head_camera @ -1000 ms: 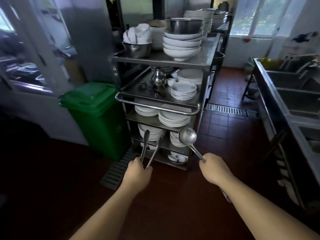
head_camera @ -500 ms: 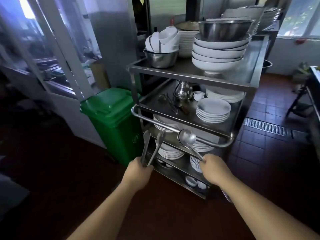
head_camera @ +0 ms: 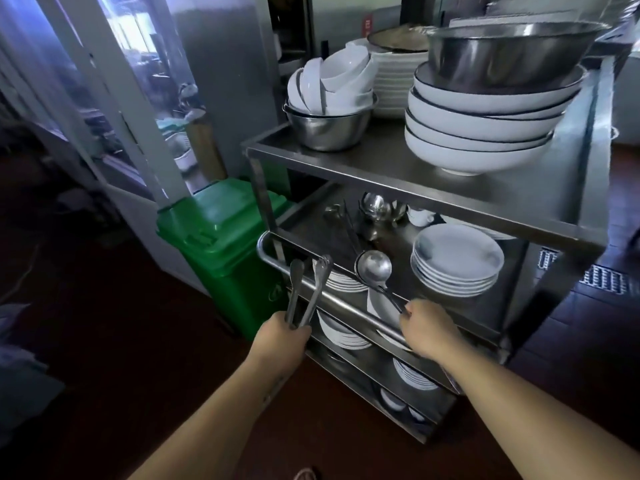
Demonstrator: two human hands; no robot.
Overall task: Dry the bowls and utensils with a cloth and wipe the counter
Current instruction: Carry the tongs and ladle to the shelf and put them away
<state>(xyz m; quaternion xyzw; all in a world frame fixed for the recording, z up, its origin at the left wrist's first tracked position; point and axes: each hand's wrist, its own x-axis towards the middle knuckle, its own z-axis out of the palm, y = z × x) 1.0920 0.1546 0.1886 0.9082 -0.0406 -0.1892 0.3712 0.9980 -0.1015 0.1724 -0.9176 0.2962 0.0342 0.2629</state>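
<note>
While both hands reach toward the steel rack (head_camera: 408,174), the ladle (head_camera: 374,266) in the right hand (head_camera: 427,327) could knock the plate stack (head_camera: 457,263) beside it, because its bowl hangs just over the second shelf. Left hand (head_camera: 282,339), grip closed on the tongs (head_camera: 306,292), holds them upright, tips apart, by the rail (head_camera: 346,303). Both utensils are plain metal; whether they are dry is not visible.
</note>
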